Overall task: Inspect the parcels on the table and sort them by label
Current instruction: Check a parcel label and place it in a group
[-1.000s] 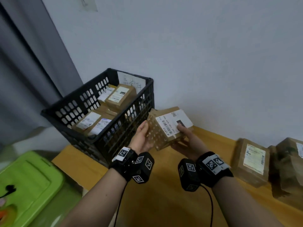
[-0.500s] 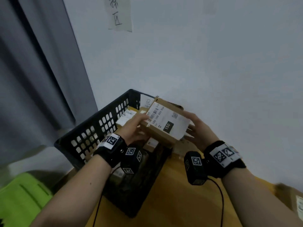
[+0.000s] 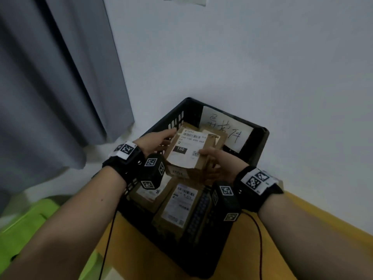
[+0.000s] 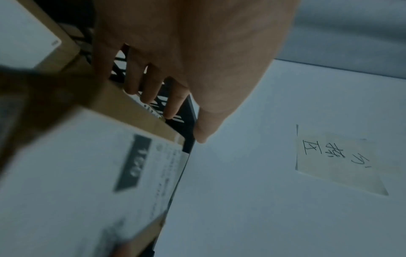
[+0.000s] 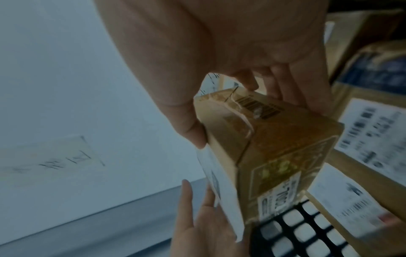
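A brown cardboard parcel (image 3: 198, 166) with a white label marked 150 hangs just above the other parcels in the black crate (image 3: 259, 138). My right hand (image 3: 205, 158) pinches its right side, thumb on the label and fingers underneath, as the right wrist view shows (image 5: 235, 118). My left hand (image 3: 168, 136) lies with straight fingers against the parcel's far left edge; in the left wrist view (image 4: 175, 104) the thumb points past the corner. Two labelled parcels (image 3: 179, 203) (image 3: 147, 193) lie in the crate's near half.
The crate stands at the left end of a yellow table (image 3: 302, 219), against a white wall. A handwritten paper sign (image 3: 226, 130) leans inside its back wall. A grey curtain (image 3: 50, 77) hangs to the left; a green lid (image 3: 24, 229) sits below left.
Both hands carried the parcel from in front of the crate to over its inside and turned the label up. The view swung left, so the table's right-hand parcels left the frame.
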